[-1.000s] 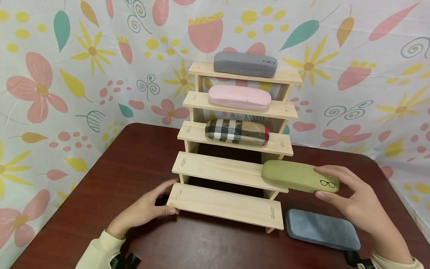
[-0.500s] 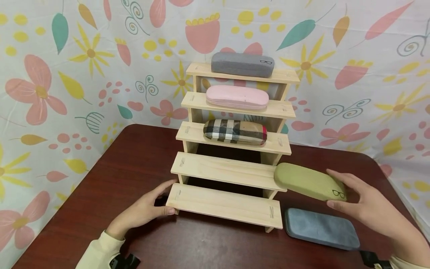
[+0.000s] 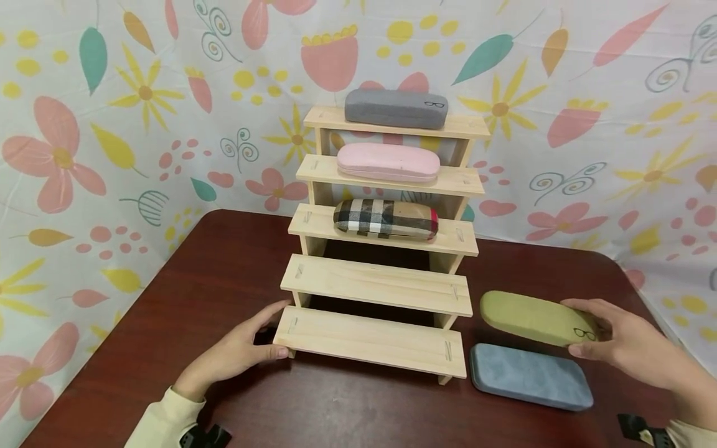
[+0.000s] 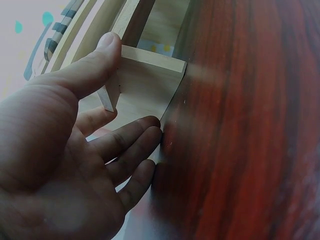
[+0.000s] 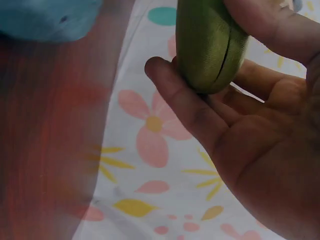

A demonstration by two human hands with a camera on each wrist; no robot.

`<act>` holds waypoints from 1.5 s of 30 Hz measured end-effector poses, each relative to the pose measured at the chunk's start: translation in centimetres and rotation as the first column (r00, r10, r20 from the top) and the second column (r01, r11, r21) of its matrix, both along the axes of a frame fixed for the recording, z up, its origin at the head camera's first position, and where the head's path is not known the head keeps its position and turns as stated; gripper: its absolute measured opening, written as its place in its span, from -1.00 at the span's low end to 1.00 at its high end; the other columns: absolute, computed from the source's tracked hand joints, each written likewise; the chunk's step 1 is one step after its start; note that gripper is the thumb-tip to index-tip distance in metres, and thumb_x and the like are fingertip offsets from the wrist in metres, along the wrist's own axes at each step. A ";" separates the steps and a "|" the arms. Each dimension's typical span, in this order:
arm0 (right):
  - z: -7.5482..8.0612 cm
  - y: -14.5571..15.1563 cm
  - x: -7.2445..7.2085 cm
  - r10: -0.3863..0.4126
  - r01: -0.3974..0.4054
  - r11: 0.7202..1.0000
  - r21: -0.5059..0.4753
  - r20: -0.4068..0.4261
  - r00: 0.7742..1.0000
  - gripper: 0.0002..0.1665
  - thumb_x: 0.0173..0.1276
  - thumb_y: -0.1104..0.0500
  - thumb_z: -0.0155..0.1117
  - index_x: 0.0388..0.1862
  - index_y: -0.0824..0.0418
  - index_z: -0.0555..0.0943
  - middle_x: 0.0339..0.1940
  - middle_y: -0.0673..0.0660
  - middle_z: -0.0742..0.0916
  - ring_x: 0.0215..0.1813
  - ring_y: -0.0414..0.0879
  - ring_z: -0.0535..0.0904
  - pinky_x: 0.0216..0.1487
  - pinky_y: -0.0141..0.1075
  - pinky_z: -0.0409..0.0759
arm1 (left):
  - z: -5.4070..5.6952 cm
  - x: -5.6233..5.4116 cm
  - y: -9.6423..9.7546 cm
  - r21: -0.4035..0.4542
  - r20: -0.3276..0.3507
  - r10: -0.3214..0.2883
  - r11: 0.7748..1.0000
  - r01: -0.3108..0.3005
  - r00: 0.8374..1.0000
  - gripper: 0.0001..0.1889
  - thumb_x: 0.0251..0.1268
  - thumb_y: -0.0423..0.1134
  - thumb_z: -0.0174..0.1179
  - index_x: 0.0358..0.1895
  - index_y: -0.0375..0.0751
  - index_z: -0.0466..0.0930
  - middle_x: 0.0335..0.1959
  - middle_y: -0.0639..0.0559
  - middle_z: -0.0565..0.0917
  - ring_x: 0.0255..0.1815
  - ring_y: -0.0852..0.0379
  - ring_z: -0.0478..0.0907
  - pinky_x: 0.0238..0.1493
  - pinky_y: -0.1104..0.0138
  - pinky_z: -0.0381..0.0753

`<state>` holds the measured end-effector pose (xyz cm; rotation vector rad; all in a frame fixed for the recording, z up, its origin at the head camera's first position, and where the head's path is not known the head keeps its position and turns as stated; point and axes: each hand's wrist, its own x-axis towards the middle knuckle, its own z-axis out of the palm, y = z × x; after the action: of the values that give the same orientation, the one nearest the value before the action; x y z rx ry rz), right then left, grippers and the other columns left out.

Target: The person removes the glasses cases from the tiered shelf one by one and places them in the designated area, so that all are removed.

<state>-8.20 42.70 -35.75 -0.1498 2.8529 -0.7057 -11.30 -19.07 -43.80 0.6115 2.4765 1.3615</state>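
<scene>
My right hand (image 3: 633, 342) pinches the right end of a green glasses case (image 3: 534, 317), thumb on one side and fingers on the other. The case hangs right of a stepped wooden rack (image 3: 375, 286), behind a blue-grey glasses case (image 3: 529, 376) lying on the table. Seen from the right wrist, the green case (image 5: 207, 47) shows a seam along its edge. At the rack's lower left corner, my left hand (image 3: 232, 351) holds the end of the lowest step between thumb and index finger. In the left wrist view its other fingers (image 4: 135, 137) lie loosely beside the rack's side board.
Upper steps bear a grey glasses case (image 3: 396, 108), a pink one (image 3: 388, 162) and a plaid one (image 3: 386, 219). The two lowest steps are bare. Behind the dark red table (image 3: 358, 410) hangs a flowered cloth (image 3: 224, 93).
My right hand has drawn the green glasses case off the second-lowest step, to the right and down toward the table. The left hand stays at the rack. The head view has shifted slightly.
</scene>
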 end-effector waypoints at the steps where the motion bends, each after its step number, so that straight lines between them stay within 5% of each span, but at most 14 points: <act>1: -0.2 0.2 -0.1 0.007 -0.007 1.000 0.002 0.016 1.000 0.05 0.23 -0.07 0.53 0.51 0.40 0.25 0.32 0.52 0.42 0.13 0.38 0.52 -0.20 -0.05 0.59 | 0.0 0.0 0.0 0.000 -0.001 0.001 1.000 -0.001 1.000 -0.09 0.23 0.01 0.44 0.59 0.03 0.14 0.26 -0.01 0.52 0.29 -0.03 0.42 0.25 -0.11 0.30; 7: -1.3 0.7 -0.7 0.044 -0.045 0.998 0.034 0.014 0.999 0.03 0.14 -0.02 0.60 0.46 0.39 0.34 0.31 0.53 0.43 0.19 0.44 0.46 -0.16 0.06 0.56 | 0.0 0.2 0.0 -0.007 -0.016 0.000 1.000 0.000 1.000 -0.11 0.24 0.01 0.43 0.59 0.01 0.16 0.26 -0.05 0.53 0.29 -0.06 0.42 0.23 -0.14 0.30; 18: -2.9 0.0 -1.2 0.120 -0.120 0.993 -0.007 -0.022 0.993 -0.08 0.20 0.16 0.55 0.46 0.40 0.35 0.34 0.50 0.46 0.26 0.37 0.43 -0.20 -0.31 0.55 | 0.1 0.1 0.0 -0.006 0.003 0.008 1.000 -0.008 1.000 -0.09 0.23 -0.01 0.44 0.59 0.03 0.15 0.27 -0.02 0.52 0.31 -0.06 0.40 0.26 -0.15 0.27; 24: -3.8 0.1 -1.3 0.154 -0.153 0.982 -0.114 0.007 0.988 -0.22 0.26 0.42 0.34 0.46 0.39 0.35 0.38 0.50 0.43 0.26 -0.30 0.40 -0.21 -0.35 0.53 | 0.0 0.1 0.1 -0.012 -0.020 -0.008 1.000 0.008 1.000 -0.11 0.26 -0.02 0.42 0.59 -0.02 0.14 0.27 -0.05 0.53 0.29 -0.06 0.42 0.24 -0.14 0.31; 26: -3.9 0.0 -1.4 0.154 -0.151 0.983 -0.106 0.012 0.988 -0.27 0.30 0.38 0.32 0.45 0.39 0.36 0.39 0.49 0.43 0.31 -0.20 0.40 -0.17 -0.36 0.53 | 0.0 0.0 0.1 -0.015 -0.018 -0.003 1.000 0.002 1.000 -0.10 0.26 -0.01 0.43 0.59 -0.01 0.14 0.28 -0.04 0.52 0.30 -0.05 0.41 0.25 -0.13 0.30; 30: -3.9 -0.7 -1.5 0.144 -0.144 0.987 -0.076 0.001 0.990 -0.33 0.48 0.17 0.29 0.46 0.40 0.36 0.38 0.49 0.44 0.34 0.43 0.34 -0.03 -0.14 0.58 | 0.0 0.0 0.0 -0.012 -0.004 0.011 1.000 -0.011 1.000 -0.09 0.24 0.00 0.44 0.59 0.02 0.14 0.29 -0.02 0.51 0.32 -0.05 0.39 0.26 -0.15 0.27; 35: -4.2 -1.1 -1.6 0.143 -0.145 0.987 -0.065 -0.035 0.989 -0.32 0.51 0.07 0.28 0.44 0.41 0.37 0.35 0.50 0.46 0.34 0.49 0.31 0.05 0.32 0.43 | 0.0 0.0 0.0 -0.005 -0.001 0.010 1.000 -0.010 1.000 -0.09 0.24 -0.01 0.44 0.60 0.02 0.14 0.28 -0.02 0.52 0.32 -0.07 0.40 0.26 -0.16 0.27; 45: -4.2 -1.7 -1.4 0.145 -0.148 0.988 -0.043 -0.059 0.988 -0.37 0.45 0.14 0.34 0.39 0.41 0.43 0.30 0.48 0.51 0.32 0.47 0.35 0.04 0.31 0.42 | -0.1 0.1 0.0 -0.004 0.005 0.014 1.000 -0.014 1.000 -0.09 0.23 0.02 0.44 0.59 0.06 0.15 0.28 -0.02 0.52 0.31 -0.06 0.40 0.25 -0.16 0.26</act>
<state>-9.56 40.98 -39.95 -0.3883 2.8422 -0.7493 -11.24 -19.02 -43.89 0.5906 2.4837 1.3610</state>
